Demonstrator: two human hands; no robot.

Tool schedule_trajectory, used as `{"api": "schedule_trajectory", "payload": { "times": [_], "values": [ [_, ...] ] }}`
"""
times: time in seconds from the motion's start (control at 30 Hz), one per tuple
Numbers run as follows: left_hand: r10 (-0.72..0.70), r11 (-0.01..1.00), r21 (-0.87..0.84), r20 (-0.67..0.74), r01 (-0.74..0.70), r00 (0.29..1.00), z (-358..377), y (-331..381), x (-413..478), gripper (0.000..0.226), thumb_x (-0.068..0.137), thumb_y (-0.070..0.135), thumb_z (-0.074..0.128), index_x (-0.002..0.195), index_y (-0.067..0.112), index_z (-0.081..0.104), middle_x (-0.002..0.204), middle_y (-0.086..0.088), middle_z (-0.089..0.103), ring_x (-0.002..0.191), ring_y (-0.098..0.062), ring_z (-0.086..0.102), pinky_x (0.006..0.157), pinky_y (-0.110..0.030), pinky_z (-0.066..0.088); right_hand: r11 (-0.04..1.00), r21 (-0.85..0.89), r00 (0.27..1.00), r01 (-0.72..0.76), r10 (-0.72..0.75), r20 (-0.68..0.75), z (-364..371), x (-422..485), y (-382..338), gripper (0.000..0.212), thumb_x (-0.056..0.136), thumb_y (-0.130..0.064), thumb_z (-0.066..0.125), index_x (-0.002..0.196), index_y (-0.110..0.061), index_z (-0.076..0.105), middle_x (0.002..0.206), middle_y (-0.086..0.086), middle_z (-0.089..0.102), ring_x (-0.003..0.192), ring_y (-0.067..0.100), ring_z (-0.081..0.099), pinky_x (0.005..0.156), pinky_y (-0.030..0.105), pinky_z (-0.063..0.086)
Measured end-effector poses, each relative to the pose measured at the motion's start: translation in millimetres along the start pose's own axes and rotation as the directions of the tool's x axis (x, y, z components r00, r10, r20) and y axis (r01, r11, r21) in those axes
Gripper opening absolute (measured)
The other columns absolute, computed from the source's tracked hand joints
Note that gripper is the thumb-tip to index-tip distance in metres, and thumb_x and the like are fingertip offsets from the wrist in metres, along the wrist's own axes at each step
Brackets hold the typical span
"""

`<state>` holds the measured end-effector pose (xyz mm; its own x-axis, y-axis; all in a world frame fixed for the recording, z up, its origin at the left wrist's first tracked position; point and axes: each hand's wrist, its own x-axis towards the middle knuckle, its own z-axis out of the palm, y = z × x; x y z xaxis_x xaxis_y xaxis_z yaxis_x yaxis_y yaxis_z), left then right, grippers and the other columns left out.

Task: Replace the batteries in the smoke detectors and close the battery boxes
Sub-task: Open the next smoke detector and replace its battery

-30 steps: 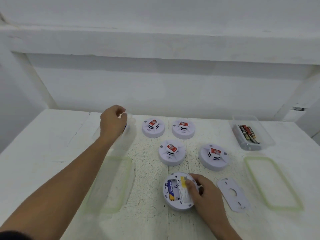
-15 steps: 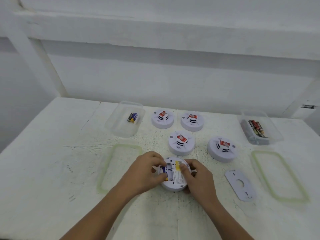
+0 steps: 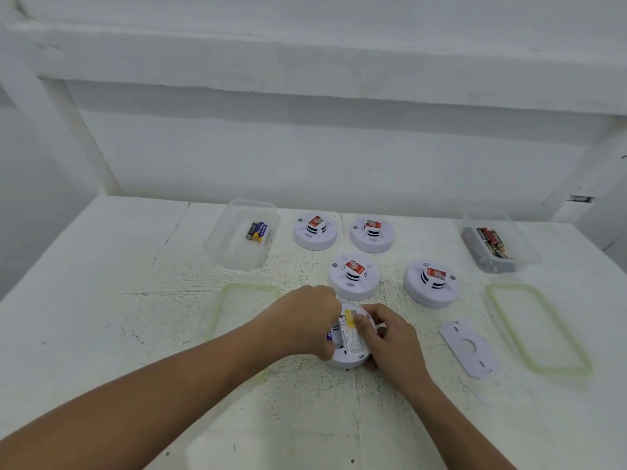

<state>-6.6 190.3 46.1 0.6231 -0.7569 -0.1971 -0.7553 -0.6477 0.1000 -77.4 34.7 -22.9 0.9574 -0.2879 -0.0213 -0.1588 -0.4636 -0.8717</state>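
1. Two batteries (image 3: 256, 231) lie in a clear box (image 3: 241, 234), far left of the overturned detector (image 3: 349, 337) and behind it.
2. Left hand (image 3: 305, 325) covers that detector's left side, fingers curled into its battery bay; whether they pinch anything cannot be told.
3. Right hand (image 3: 390, 337) grasps its right rim, thumb (image 3: 359, 323) on the label.
4. Four upright detectors (image 3: 354, 278) stand behind it.
5. A backplate (image 3: 470, 349) lies to its right.
6. Further right and behind it, another box (image 3: 498, 244) holds batteries.
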Motion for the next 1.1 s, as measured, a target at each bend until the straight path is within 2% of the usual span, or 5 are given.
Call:
{"api": "schedule_trajectory", "payload": {
  "times": [0.2,0.4,0.67,0.9,1.1],
  "values": [
    [0.069,0.997,-0.018,-0.008,-0.070,0.998,7,-6,-1,0.034,0.076,0.035,0.065,0.098,0.008,0.069,0.090,-0.005,0.053,0.078,-0.020,0.056,0.064,-0.031,0.049,1.000,-0.004,1.000,0.012,-0.012,0.006,0,1,4,0.018,0.092,-0.038,0.057,0.099,-0.025,0.066,0.083,-0.004,0.068,0.060,0.012,0.064,0.047,0.025,0.051],
    [0.158,0.987,0.003,-0.022,-0.158,0.987,8,-9,-4,0.032,0.081,0.031,0.061,0.108,0.017,0.070,0.093,-0.007,0.053,0.081,-0.021,0.051,0.060,-0.028,0.035,1.000,-0.005,1.000,0.031,-0.031,0.000,1,3,6,0.017,0.092,-0.039,0.056,0.100,-0.029,0.066,0.081,-0.005,0.068,0.061,0.011,0.063,0.052,0.027,0.051],
    [0.252,0.964,0.085,0.014,-0.253,0.968,8,-14,-3,0.029,0.081,0.028,0.054,0.100,0.010,0.066,0.090,-0.007,0.051,0.073,-0.024,0.049,0.064,-0.035,0.049,0.999,0.013,1.000,0.031,-0.031,0.004,0,1,4,0.015,0.092,-0.038,0.056,0.099,-0.028,0.066,0.081,-0.003,0.068,0.054,0.011,0.061,0.045,0.025,0.049],
    [0.386,0.921,0.098,-0.134,-0.376,0.913,17,-25,-4,0.032,0.077,0.030,0.034,0.080,0.017,0.064,0.071,0.001,0.059,0.051,-0.023,0.046,0.051,-0.031,0.047,0.999,0.017,0.999,0.041,-0.041,0.002,0,0,4,0.013,0.092,-0.038,0.056,0.096,-0.029,0.066,0.079,-0.001,0.067,0.053,0.019,0.062,0.044,0.034,0.052],
    [0.384,0.913,-0.059,-0.214,-0.404,0.898,26,-35,-16,0.030,0.090,0.037,0.042,0.105,0.028,0.066,0.105,0.005,0.062,0.081,-0.019,0.056,0.068,-0.029,0.048,0.999,0.028,0.999,0.026,-0.026,0.019,0,-1,3,0.017,0.092,-0.037,0.056,0.100,-0.025,0.066,0.082,0.000,0.067,0.054,0.013,0.063,0.041,0.029,0.052]
  ]
}}
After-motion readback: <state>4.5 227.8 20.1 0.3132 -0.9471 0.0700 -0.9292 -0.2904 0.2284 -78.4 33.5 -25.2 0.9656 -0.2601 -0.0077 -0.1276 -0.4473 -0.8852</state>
